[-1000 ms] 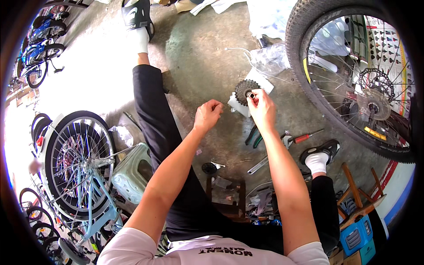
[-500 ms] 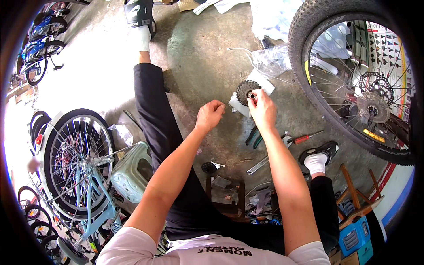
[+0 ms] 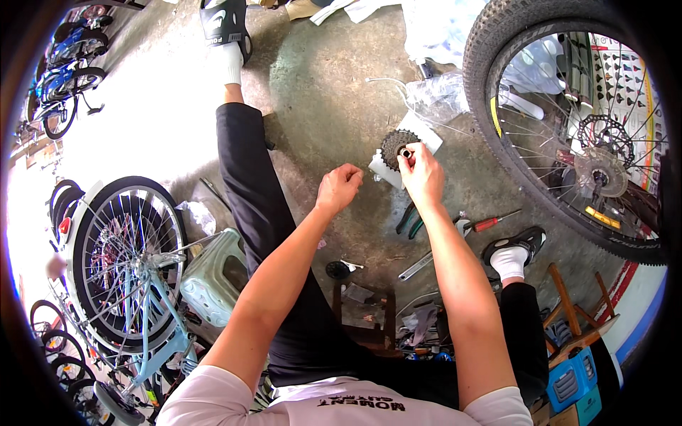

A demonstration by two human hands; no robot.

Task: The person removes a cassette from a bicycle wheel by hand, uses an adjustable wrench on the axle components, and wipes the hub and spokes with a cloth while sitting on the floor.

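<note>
the fingers of the right hand [image 3: 425, 177] are pinched on a small round metal part [image 3: 406, 153], held over the middle of a dark sprocket cluster [image 3: 393, 149]; whether the two touch is hard to tell. the left hand [image 3: 339, 189] is loosely curled beside them, and i cannot tell if it holds anything. the cluster sits on white packaging [image 3: 428, 135] on the concrete floor [image 3: 320, 92]. nearer the person are pliers [image 3: 405, 215], a red-handled screwdriver [image 3: 486, 224] and a wrench [image 3: 415, 267]; a large wheel [image 3: 485, 92] stands to the right.
</note>
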